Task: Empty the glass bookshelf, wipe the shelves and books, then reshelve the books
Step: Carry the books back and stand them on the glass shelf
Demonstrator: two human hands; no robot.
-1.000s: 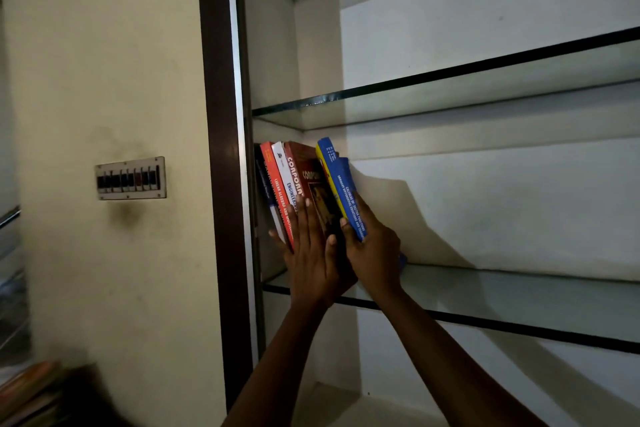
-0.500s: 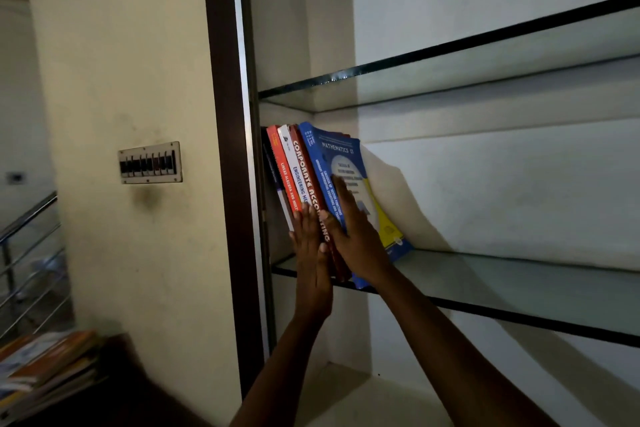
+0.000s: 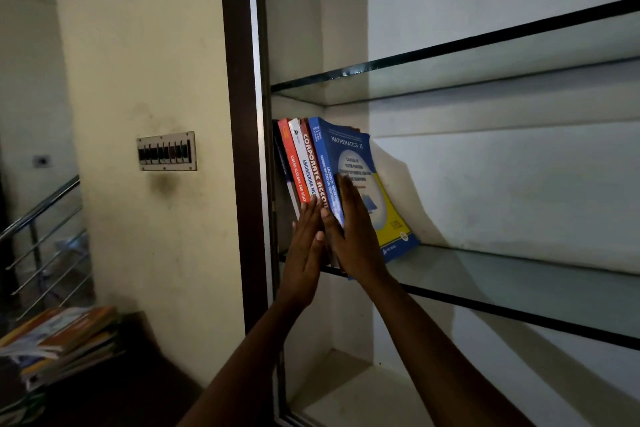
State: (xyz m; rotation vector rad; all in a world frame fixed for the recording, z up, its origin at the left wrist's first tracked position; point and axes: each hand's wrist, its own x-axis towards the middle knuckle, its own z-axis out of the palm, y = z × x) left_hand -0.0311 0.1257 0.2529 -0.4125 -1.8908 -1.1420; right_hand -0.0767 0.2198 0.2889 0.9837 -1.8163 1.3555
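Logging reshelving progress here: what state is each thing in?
Blue Mathematics II paperback: leaning left against the row, on the glass shelf.
Red and white spined books: standing tilted at shelf's left end.
Left hand: open, flat against spines.
Right hand: open, flat on blue cover.
Colourful book stack: lying flat, outside bookshelf.

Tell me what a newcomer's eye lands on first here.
A short row of books leans at the left end of the glass shelf, blue Mathematics II book outermost. The left hand and right hand press flat against them. Another stack of books lies lower left.
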